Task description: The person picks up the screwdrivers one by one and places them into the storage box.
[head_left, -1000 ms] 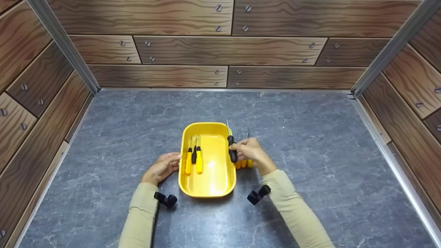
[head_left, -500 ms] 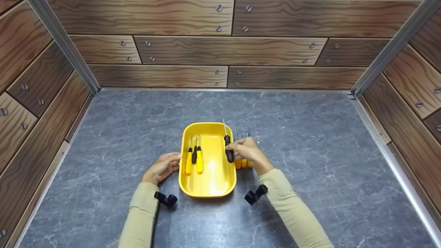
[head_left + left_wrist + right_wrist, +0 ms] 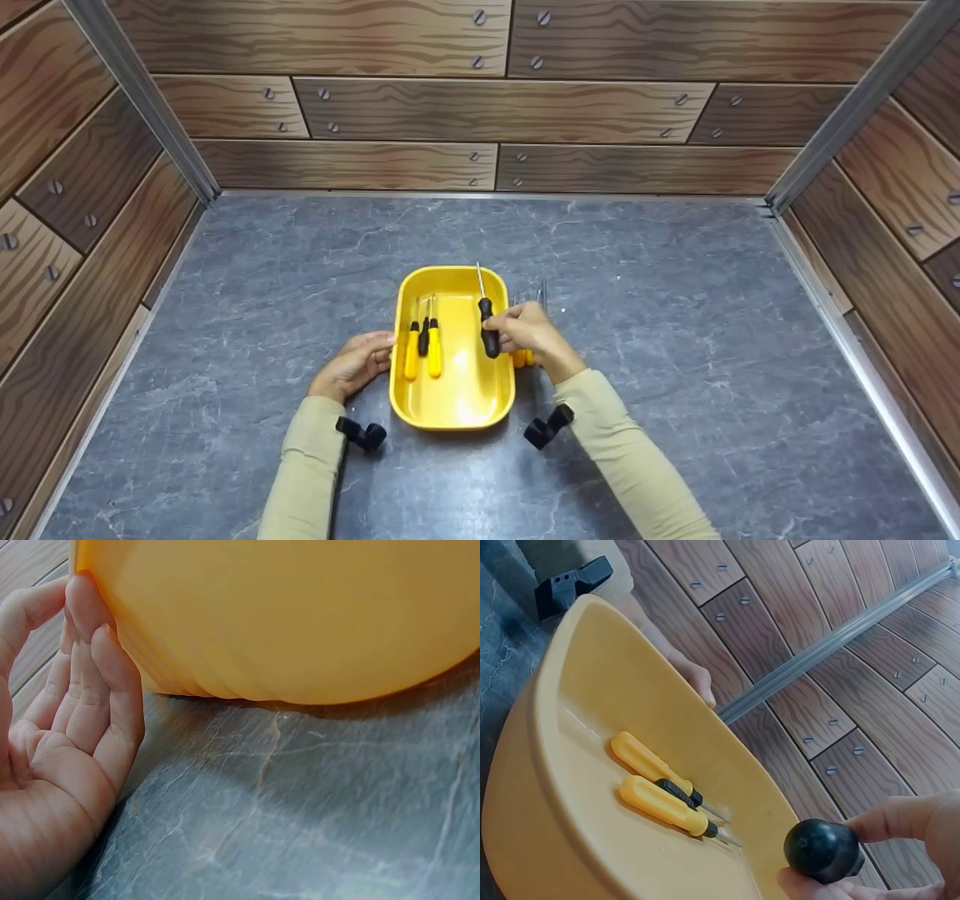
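My right hand (image 3: pixel 531 330) pinches the black handle of a screwdriver (image 3: pixel 489 328) above the right side of a yellow plastic tray (image 3: pixel 453 401). The metal shaft points away from me; in the right wrist view the rounded handle end (image 3: pixel 814 849) sits between thumb and fingers. Inside the tray, along its left side, lie two yellow-handled screwdrivers (image 3: pixel 434 356) with a smaller black-handled screwdriver (image 3: pixel 424 341) between them. My left hand (image 3: pixel 351 367) rests its fingertips against the tray's left outer wall, fingers loosely bent, as the left wrist view shows.
More screwdrivers with yellow handles (image 3: pixel 523 358) lie just right of the tray, partly hidden under my right hand. The grey marbled tabletop (image 3: pixel 675 300) is bounded by wood-patterned walls (image 3: pixel 495 111) at the back and both sides.
My right hand has carried the black screwdriver left, from the tray's right rim to over its inside. The left hand and the tray have stayed in place.
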Tool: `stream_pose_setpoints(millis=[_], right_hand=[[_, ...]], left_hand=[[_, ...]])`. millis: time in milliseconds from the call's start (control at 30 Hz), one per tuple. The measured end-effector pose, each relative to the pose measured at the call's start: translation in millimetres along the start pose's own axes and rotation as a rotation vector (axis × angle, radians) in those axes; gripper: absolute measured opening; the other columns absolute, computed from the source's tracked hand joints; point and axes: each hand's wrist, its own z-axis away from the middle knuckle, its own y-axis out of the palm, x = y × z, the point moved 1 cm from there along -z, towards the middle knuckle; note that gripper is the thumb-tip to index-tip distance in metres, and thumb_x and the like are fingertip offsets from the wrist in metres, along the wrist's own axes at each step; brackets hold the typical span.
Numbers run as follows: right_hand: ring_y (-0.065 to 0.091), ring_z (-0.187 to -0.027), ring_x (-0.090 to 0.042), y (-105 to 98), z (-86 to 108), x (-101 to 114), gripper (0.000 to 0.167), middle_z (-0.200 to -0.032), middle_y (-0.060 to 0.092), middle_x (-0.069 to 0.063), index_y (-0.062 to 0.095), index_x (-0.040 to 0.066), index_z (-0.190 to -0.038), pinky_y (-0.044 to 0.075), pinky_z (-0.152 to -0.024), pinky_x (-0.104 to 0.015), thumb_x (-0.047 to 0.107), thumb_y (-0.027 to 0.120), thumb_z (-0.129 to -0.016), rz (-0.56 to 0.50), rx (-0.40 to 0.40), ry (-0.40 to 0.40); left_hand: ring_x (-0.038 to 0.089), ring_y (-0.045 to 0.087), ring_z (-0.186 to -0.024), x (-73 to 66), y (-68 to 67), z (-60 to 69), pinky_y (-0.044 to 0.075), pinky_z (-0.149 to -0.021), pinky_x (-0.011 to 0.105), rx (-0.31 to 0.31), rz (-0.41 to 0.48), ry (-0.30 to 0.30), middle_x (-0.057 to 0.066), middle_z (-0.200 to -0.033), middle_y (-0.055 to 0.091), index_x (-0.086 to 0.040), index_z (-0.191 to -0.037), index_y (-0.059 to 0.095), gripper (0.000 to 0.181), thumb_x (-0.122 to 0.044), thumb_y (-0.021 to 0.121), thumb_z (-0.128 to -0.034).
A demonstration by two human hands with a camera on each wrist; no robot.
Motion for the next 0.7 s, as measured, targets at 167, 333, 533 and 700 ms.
stream_pose_setpoints(millis=[167,333,533,700], right_hand=[[0.062,-0.056,-0.008,5,-0.6,1,0.027,-0.07,0.065,-0.006,0.065,-0.012,-0.103,0.059,-0.058,-0.02,0.007,0.065,-0.084,0.002,0.006,0.0],[0.063,-0.058,-0.009,7,-0.4,1,0.028,-0.077,0.069,-0.01,0.066,-0.011,-0.104,0.06,-0.061,-0.022,0.008,0.065,-0.084,0.01,0.008,-0.003],[0.063,-0.061,-0.009,8,0.7,4,0.028,-0.086,0.073,-0.014,0.066,-0.01,-0.105,0.06,-0.062,-0.023,0.009,0.065,-0.084,0.015,-0.002,0.007],[0.064,-0.061,-0.01,12,0.5,6,0.028,-0.082,0.071,-0.013,0.066,-0.01,-0.104,0.061,-0.064,-0.025,0.009,0.065,-0.084,0.02,0.006,0.0]], left_hand=[[0.005,0.068,-0.075,0.3,-0.5,-0.2,0.057,-0.079,0.022,-0.006,0.001,0.001,-0.004,-0.081,0.073,-0.008,-0.097,0.061,0.014,-0.006,0.047,-0.0962],[0.006,0.068,-0.077,-0.2,-0.3,-0.1,0.057,-0.079,0.022,0.001,0.009,-0.005,-0.004,-0.081,0.072,-0.009,-0.095,0.061,0.014,-0.006,0.047,-0.0961],[0.006,0.068,-0.077,-0.7,0.0,0.7,0.057,-0.081,0.023,-0.001,0.009,-0.008,-0.004,-0.082,0.073,-0.008,-0.096,0.063,0.013,-0.006,0.05,-0.0955],[0.007,0.068,-0.078,0.1,-0.5,-0.3,0.058,-0.081,0.023,-0.008,0.009,-0.009,-0.003,-0.083,0.073,-0.009,-0.095,0.064,0.014,-0.006,0.05,-0.0954]])
